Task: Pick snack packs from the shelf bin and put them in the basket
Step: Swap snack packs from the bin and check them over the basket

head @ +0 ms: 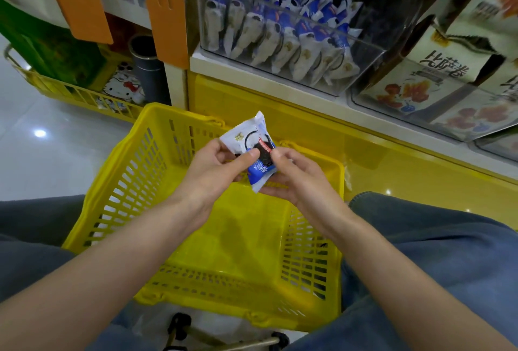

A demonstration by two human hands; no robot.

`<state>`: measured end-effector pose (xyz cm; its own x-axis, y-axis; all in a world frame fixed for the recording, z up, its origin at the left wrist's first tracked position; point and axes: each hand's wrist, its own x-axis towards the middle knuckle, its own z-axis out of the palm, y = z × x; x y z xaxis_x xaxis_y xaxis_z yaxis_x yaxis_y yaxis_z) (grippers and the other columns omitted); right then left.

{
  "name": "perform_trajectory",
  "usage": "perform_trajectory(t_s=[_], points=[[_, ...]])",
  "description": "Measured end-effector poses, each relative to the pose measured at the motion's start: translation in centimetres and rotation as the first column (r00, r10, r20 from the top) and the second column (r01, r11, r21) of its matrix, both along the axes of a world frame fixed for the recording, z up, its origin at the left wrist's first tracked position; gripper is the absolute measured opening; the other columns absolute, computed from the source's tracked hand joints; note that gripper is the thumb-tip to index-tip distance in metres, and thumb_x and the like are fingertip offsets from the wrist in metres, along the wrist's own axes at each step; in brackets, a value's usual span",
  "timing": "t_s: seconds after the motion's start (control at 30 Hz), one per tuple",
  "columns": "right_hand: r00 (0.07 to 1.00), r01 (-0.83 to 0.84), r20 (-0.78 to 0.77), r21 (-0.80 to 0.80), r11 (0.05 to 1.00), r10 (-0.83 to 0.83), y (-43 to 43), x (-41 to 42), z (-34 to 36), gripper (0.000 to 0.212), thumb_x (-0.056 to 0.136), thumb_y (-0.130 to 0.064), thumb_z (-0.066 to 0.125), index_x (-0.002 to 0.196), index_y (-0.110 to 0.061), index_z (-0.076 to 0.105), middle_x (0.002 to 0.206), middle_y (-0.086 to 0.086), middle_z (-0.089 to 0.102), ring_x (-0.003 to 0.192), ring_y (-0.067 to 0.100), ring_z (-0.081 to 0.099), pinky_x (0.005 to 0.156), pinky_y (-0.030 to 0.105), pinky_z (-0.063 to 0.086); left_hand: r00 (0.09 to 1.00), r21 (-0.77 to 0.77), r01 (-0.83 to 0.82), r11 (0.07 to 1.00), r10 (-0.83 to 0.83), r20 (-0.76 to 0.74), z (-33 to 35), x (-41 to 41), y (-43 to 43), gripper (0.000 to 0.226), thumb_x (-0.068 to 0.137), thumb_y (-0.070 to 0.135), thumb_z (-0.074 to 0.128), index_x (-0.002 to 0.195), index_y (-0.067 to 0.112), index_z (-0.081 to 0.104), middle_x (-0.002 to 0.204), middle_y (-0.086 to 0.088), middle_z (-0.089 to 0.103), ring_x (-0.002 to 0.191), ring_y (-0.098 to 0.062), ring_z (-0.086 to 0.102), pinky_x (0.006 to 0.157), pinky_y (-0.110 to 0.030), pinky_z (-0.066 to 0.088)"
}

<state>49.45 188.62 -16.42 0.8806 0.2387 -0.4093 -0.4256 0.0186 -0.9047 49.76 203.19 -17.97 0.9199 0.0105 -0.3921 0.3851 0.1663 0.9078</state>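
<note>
Head view | we pinch one white-and-blue crinkly plastic snack pack [253,151] with left hand [217,167] and right hand [291,175], above the empty yellow slatted plastic basket [134,182] | looks light, soft, crushable; hold by sealed edges.

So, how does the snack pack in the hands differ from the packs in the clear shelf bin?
The white-and-blue plastic snack pack is single and tilted; the white-and-blue packs in the clear plastic shelf bin stand upright in crowded rows. The left hand and right hand pinch the single pack above the yellow slotted plastic basket; no hand touches the bin packs. Both appear to share one wrapper design.
</note>
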Motion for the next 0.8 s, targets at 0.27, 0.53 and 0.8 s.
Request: perform_trajectory(t_s=[0.27, 0.53, 0.8], points=[[0.978, 0.203, 0.02, 0.166, 0.965, -0.209, 0.4, 0.2, 1.3, 0.018, 0.085, -0.017, 0.052, 0.099, -0.004, 0.052, 0.089, 0.007, 0.072, 0.079, 0.014, 0.069, 0.066, 0.024, 0.056, 0.986, 0.043, 0.068, 0.997, -0.074, 0.15, 1.8, 1.4, -0.7, 0.025, 0.08, 0.012, 0.069, 0.102, 0.015, 0.059, 0.091, 0.004, 0.064, 0.079, -0.004, 0.059, 0.067, -0.011, 0.048], [0.928, 0.117, 0.372, -0.354, 0.928, 0.025, 0.7, 2.9, 5.7, 0.034, 0.084, -0.015, 0.061, 0.117, -0.019, 0.052, 0.101, 0.003, 0.07, 0.091, 0.014, 0.067, 0.08, 0.025, 0.054, 0.918, 0.205, 0.17, 0.964, -0.231, 0.323, 4.9, 3.1, 1.2, 0.027, 0.078, 0.008, 0.066, 0.087, 0.032, 0.058, 0.083, 0.003, 0.065, 0.065, 0.002, 0.056, 0.06, -0.01, 0.044], [0.935, 0.158, 0.347, -0.212, 0.964, -0.077, 2.8, 5.4, 8.2, 0.022, 0.083, -0.014, 0.063, 0.103, -0.003, 0.059, 0.095, 0.008, 0.071, 0.079, 0.012, 0.069, 0.069, 0.025, 0.058, 0.981, -0.264, 0.048, 0.963, 0.004, 0.194, 5.4, 4.5, 2.2, 0.026, 0.08, 0.019, 0.067, 0.105, 0.018, 0.061, 0.1, 0.001, 0.071, 0.096, -0.012, 0.066, 0.08, -0.024, 0.052]])
